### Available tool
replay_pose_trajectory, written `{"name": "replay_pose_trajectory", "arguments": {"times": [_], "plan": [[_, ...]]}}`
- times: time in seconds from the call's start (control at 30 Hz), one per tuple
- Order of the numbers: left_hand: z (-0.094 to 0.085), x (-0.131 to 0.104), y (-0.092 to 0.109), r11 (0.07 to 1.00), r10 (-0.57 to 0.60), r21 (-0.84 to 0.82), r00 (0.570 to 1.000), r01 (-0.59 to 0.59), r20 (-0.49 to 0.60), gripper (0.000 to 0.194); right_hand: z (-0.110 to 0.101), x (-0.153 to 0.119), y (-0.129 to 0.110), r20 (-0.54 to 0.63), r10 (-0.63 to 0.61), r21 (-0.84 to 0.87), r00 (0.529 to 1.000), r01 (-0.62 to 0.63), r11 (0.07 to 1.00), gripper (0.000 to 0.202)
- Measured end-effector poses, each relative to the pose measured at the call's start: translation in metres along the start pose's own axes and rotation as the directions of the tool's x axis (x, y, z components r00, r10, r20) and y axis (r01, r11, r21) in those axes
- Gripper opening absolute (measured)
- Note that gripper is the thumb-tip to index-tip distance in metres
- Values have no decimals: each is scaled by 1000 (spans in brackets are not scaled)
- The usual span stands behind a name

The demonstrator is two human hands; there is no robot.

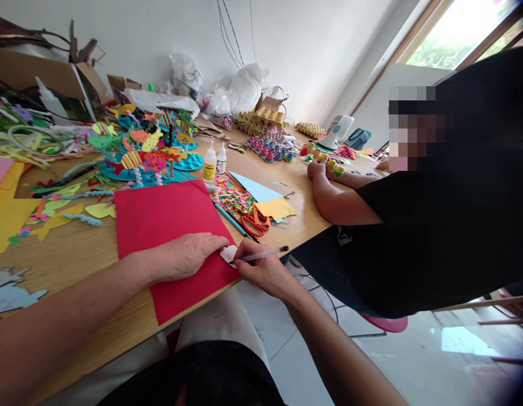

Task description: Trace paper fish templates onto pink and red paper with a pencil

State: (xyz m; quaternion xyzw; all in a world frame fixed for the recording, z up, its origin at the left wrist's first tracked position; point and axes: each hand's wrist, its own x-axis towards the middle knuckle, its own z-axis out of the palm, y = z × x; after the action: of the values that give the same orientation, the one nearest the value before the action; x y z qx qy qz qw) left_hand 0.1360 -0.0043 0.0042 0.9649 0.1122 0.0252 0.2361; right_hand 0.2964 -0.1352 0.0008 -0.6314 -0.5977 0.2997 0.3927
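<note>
A sheet of red paper [159,217] lies at the table's front edge. On its right corner rests a small white paper cutout [227,255] with faint marks on it. My left hand [185,256] lies flat on the red sheet, its fingertips touching the cutout's edge from the left. My right hand [261,272] is closed around a pen [265,254] with a clear barrel and dark end. The pen's tip is down at the cutout, partly hidden by my fingers.
Orange-handled scissors [256,224], paper scraps [233,200] and glue bottles [209,163] lie beyond the red sheet. Colourful paper fish [153,149] stand at back left. A co-worker in black [456,214] sits close on the right, hands around painted egg-carton pieces [329,160].
</note>
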Motion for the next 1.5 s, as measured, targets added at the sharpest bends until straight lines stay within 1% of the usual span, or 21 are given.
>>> {"name": "replay_pose_trajectory", "arguments": {"times": [0.13,0.4,0.57,0.7,0.9,1.13,1.3,1.5], "plan": [[-1,0,1,1000,4,-5,1000,-4,2,34,1,0,0,3,-19,-39,1000,19,999,9],[-1,-1,2,999,20,-32,1000,-20,-2,34,6,9,1,2,-35,-35,999,35,999,10],[2,-1,-2,1000,20,0,999,-20,-25,34,11,15,3,-23,-71,-57,997,70,996,9],[4,-2,-4,999,36,-1,998,-36,-56,38,13,18,2,-33,-92,-44,995,90,995,8],[4,-1,-4,999,29,21,998,-28,-63,42,15,19,3,-45,-79,-48,996,76,996,8],[3,-2,-1,1000,15,26,998,-13,-66,43,15,19,1,-54,-75,-37,996,74,997,7],[2,-1,-2,999,-12,52,999,14,-38,45,15,21,1,-76,-62,-45,995,59,997,7],[5,-2,-4,998,-3,61,1000,4,-31,42,16,23,7,-83,-58,-51,995,53,997,7]]}}
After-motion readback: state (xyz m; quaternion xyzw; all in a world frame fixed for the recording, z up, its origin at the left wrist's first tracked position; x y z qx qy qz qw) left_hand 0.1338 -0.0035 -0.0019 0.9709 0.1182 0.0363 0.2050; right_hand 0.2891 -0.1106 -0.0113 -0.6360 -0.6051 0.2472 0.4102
